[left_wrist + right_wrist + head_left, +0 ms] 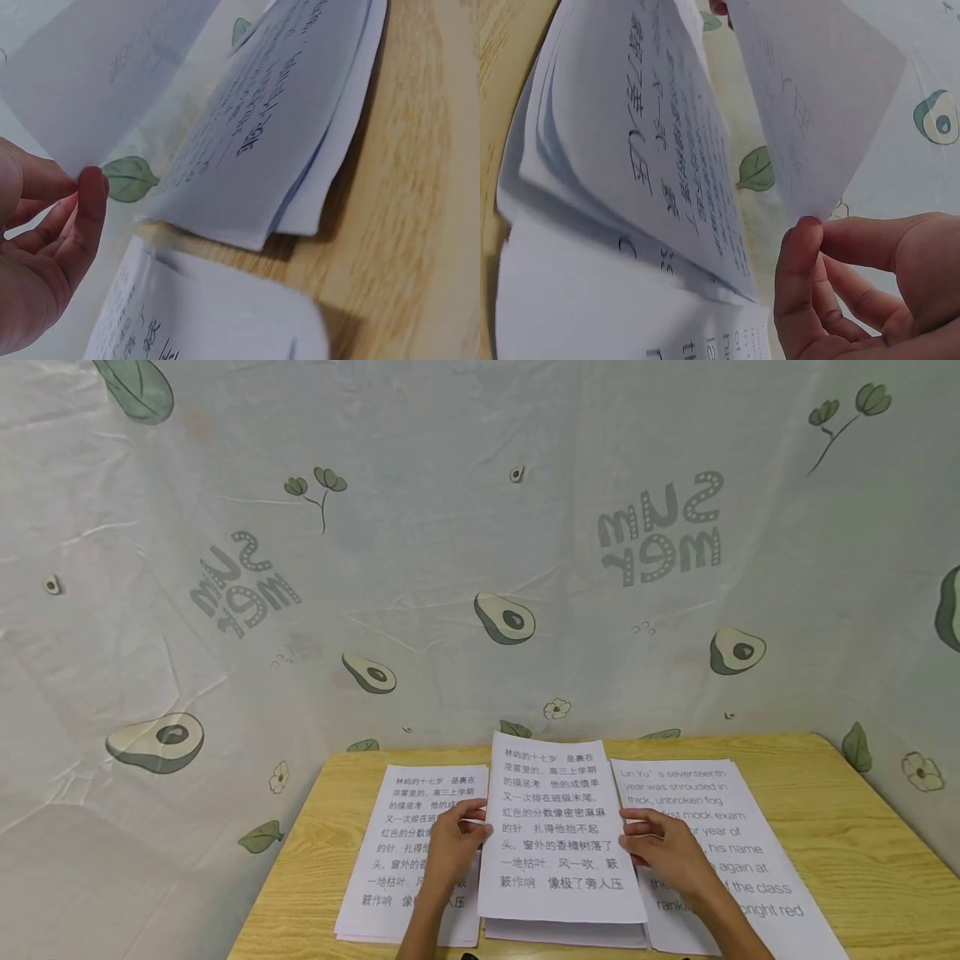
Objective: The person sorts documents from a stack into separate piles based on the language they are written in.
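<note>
A white sheet of paper (pixel 558 822) printed with large Chinese characters is held up between both hands in the head view. My left hand (pixel 452 843) pinches its left edge between thumb and fingers, and my right hand (pixel 663 846) pinches the right edge. In each wrist view the raised sheet (pixel 105 67) appears from a low angle, apart from the pages below. Beneath it lies a middle paper stack (pixel 566 933), mostly covered in the head view; its top page (pixel 649 127) shows Chinese print in the right wrist view.
To the left lies another stack of Chinese-printed pages (pixel 375 868); to the right, pages with English print (pixel 720 802). All rest on a wood-grain table (pixel 296 860). Behind it hangs a pale curtain (pixel 420 568) with avocado and leaf patterns.
</note>
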`<state>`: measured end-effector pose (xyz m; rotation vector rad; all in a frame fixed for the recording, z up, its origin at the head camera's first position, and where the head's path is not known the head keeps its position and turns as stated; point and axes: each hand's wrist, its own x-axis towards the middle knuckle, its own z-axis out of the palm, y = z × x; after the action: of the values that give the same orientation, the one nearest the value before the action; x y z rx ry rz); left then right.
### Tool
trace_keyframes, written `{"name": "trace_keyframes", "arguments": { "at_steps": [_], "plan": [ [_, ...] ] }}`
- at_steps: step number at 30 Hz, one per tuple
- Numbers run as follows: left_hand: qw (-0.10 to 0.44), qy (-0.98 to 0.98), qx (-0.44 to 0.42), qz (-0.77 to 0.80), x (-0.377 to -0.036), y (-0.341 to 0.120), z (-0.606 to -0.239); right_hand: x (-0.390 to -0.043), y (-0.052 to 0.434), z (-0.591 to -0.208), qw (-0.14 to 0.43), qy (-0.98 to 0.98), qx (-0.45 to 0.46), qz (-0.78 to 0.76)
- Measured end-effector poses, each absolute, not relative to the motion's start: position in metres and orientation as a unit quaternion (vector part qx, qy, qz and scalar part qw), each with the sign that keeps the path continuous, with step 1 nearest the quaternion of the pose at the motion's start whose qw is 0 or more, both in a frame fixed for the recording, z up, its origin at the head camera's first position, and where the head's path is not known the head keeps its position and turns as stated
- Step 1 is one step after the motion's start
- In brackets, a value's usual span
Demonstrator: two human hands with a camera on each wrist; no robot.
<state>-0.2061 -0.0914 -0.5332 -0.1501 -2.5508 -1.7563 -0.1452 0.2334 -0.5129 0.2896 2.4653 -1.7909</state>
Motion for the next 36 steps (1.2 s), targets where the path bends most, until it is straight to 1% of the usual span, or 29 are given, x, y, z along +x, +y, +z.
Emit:
{"name": "trace_keyframes", "arguments": {
  "at_steps": [7, 15, 23, 36],
  "plan": [
    [0.01, -0.814, -0.035, -0.579, -0.206, -0.106, -0.532, -0.148, 0.218, -0.512, 0.038, 0.777, 0.101, -0.62],
    [0.021, -0.816, -0.028, -0.577, -0.206, -0.128, -0.531, -0.152, 0.194, -0.514, 0.037, 0.747, 0.095, -0.657],
    [0.021, -0.819, 0.0, -0.573, -0.208, -0.154, -0.532, -0.156, 0.164, -0.518, 0.034, 0.739, 0.099, -0.666],
    [0.021, -0.816, 0.054, -0.576, -0.205, -0.202, -0.531, -0.162, 0.113, -0.526, 0.036, 0.718, 0.078, -0.69]
  ]
}}
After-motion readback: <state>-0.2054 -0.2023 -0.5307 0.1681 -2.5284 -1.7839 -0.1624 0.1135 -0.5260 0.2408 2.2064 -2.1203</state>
